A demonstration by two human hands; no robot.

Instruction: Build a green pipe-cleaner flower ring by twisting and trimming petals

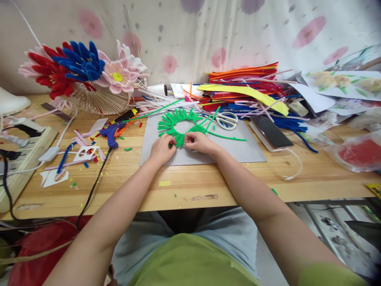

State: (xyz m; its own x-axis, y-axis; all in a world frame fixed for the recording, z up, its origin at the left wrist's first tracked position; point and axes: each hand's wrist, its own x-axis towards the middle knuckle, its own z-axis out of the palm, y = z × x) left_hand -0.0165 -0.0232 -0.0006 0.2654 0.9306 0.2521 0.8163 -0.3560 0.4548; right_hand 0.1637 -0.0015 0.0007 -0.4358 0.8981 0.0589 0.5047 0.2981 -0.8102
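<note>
On a grey mat (250,153) lies a ring of green pipe cleaners (170,121), bent into loops around an open middle. My left hand (163,149) has its fingers curled closed on the ring's lower left edge. At its lower right edge, my right hand (196,142) is closed in a pinch on the green fuzzy stems. Loose green stem ends (229,137) stick out to the right of the ring. White-handled scissors (227,120) rest on the mat just beyond my right hand. The fingertips of both hands are partly hidden.
Coloured pipe cleaners (244,75) are heaped at the back. A phone (272,132) lies right of the mat. To the left are a blue glue gun (111,135), scraps, a power strip (29,159) and a fan holder (101,99) with fuzzy flowers (83,61).
</note>
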